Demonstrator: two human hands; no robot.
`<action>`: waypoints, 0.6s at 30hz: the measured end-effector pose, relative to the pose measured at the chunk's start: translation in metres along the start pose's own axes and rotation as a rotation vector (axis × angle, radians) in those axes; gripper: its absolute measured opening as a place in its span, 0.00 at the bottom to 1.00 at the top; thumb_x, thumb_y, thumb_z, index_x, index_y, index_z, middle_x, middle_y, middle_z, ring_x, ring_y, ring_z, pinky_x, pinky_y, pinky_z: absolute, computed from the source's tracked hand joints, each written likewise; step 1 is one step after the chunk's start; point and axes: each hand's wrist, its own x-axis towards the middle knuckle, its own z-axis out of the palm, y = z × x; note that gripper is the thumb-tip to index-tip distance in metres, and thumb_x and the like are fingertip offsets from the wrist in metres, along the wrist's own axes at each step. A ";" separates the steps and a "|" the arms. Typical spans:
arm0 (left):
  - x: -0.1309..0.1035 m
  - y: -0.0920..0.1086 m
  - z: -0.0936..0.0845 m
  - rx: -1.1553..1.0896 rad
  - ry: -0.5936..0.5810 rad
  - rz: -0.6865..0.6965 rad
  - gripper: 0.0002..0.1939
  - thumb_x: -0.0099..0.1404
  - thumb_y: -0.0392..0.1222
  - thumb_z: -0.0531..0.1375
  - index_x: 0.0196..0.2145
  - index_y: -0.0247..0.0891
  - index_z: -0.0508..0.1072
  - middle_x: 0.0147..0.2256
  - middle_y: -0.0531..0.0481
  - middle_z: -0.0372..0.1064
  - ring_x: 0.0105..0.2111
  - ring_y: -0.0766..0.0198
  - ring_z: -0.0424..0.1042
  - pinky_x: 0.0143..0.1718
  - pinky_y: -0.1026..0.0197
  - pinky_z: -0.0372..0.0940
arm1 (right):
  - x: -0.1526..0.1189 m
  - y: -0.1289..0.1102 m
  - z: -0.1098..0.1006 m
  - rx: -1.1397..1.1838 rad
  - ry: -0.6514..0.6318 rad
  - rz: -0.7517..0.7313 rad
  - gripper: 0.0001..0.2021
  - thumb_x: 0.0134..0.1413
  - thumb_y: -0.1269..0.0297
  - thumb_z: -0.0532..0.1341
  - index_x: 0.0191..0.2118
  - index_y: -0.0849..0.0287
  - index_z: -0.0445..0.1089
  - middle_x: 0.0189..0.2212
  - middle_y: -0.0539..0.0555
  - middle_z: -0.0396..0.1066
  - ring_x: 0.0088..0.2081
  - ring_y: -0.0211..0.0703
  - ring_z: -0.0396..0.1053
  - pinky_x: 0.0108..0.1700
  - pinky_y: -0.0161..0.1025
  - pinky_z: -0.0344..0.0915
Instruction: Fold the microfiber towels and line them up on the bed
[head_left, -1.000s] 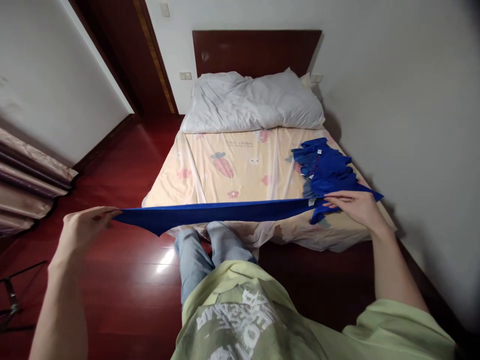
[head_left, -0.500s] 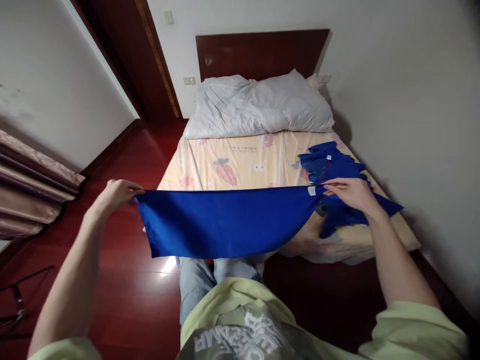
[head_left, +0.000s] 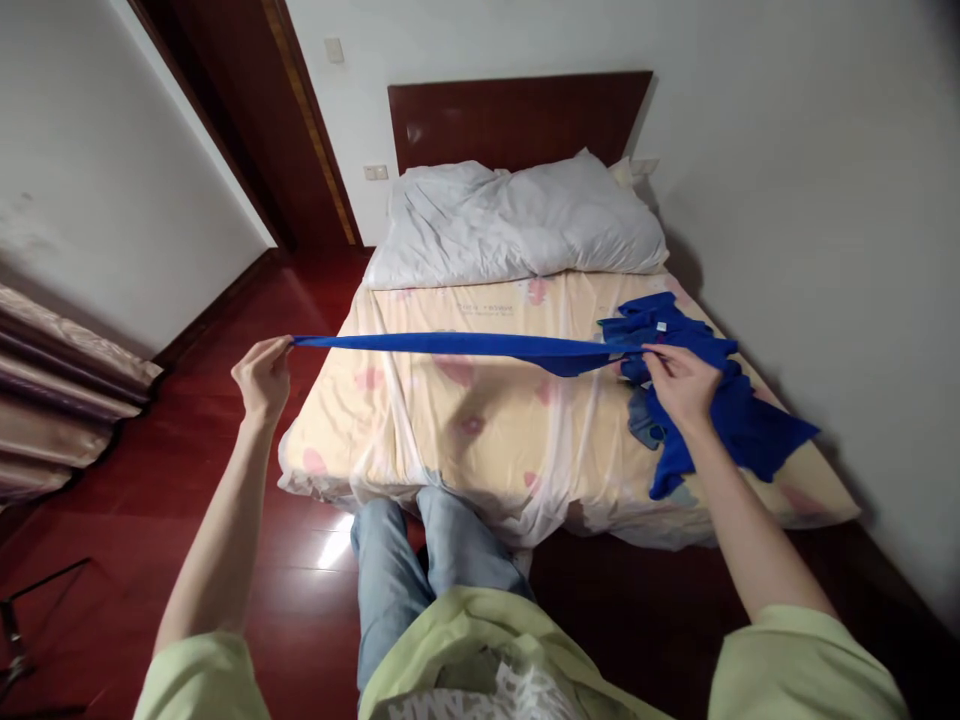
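A blue cloth [head_left: 450,345] is stretched sideways in the air above the bed, seen nearly edge-on as a narrow band, with a small sag toward its right part. My left hand [head_left: 264,378] pinches its left end between thumb and fingers. At the opposite end, my right hand [head_left: 684,384] has the other corner pinched. Behind and below the right hand, a crumpled blue garment [head_left: 750,425] with a small white label lies on the bed's right side.
The bed [head_left: 480,450] has a cream sheet printed with carrots. A folded white quilt [head_left: 517,225] lies against the dark headboard [head_left: 517,120]. Curtains [head_left: 67,400] hang at left, and a black metal stand [head_left: 15,640] is on the red floor. A wall borders the right.
Both hands have risen and moved slightly forward. The cloth, which hung down as a broad panel, now shows as a thin strip, uncovering more of the bed.
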 end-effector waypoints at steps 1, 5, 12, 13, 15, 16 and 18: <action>-0.013 -0.006 0.006 -0.003 -0.014 -0.023 0.19 0.75 0.47 0.56 0.46 0.29 0.80 0.49 0.40 0.78 0.49 0.61 0.77 0.52 0.59 0.69 | -0.012 0.008 0.005 0.024 0.011 0.032 0.19 0.63 0.52 0.63 0.47 0.62 0.78 0.49 0.65 0.79 0.48 0.51 0.79 0.54 0.46 0.76; -0.082 -0.032 0.040 -0.004 -0.234 -0.156 0.14 0.71 0.43 0.56 0.42 0.32 0.80 0.49 0.37 0.79 0.51 0.54 0.77 0.55 0.55 0.70 | -0.076 0.049 0.040 0.104 0.018 0.265 0.22 0.58 0.45 0.63 0.42 0.62 0.79 0.43 0.65 0.82 0.44 0.52 0.80 0.51 0.48 0.77; -0.200 -0.083 0.089 0.034 -0.603 -0.348 0.16 0.64 0.42 0.55 0.38 0.34 0.81 0.46 0.35 0.81 0.53 0.46 0.78 0.61 0.47 0.69 | -0.191 0.106 0.099 0.212 0.008 0.651 0.19 0.38 0.49 0.70 0.31 0.61 0.76 0.34 0.66 0.81 0.39 0.56 0.80 0.53 0.58 0.77; -0.210 -0.088 0.090 0.043 -0.647 -0.363 0.16 0.63 0.42 0.56 0.38 0.34 0.81 0.45 0.34 0.81 0.51 0.44 0.79 0.60 0.46 0.69 | -0.201 0.111 0.100 0.212 0.001 0.691 0.18 0.36 0.51 0.70 0.30 0.61 0.75 0.33 0.65 0.81 0.39 0.56 0.80 0.52 0.59 0.77; -0.221 -0.098 0.086 0.051 -0.731 -0.382 0.15 0.61 0.46 0.58 0.36 0.36 0.82 0.43 0.34 0.81 0.47 0.42 0.80 0.56 0.45 0.72 | -0.212 0.121 0.098 0.196 -0.042 0.730 0.16 0.34 0.55 0.70 0.31 0.60 0.74 0.33 0.63 0.80 0.39 0.56 0.80 0.52 0.59 0.76; -0.223 -0.103 0.083 0.058 -0.776 -0.392 0.16 0.61 0.48 0.58 0.36 0.38 0.83 0.42 0.35 0.81 0.44 0.42 0.81 0.54 0.45 0.73 | -0.214 0.125 0.096 0.170 -0.064 0.735 0.16 0.34 0.57 0.69 0.31 0.59 0.74 0.33 0.62 0.80 0.39 0.55 0.80 0.52 0.58 0.77; -0.220 -0.112 0.077 0.074 -0.859 -0.410 0.19 0.61 0.53 0.58 0.37 0.40 0.84 0.43 0.38 0.82 0.39 0.43 0.81 0.51 0.46 0.75 | -0.208 0.135 0.091 0.096 -0.098 0.734 0.15 0.33 0.59 0.68 0.32 0.59 0.73 0.33 0.60 0.80 0.38 0.54 0.80 0.49 0.56 0.77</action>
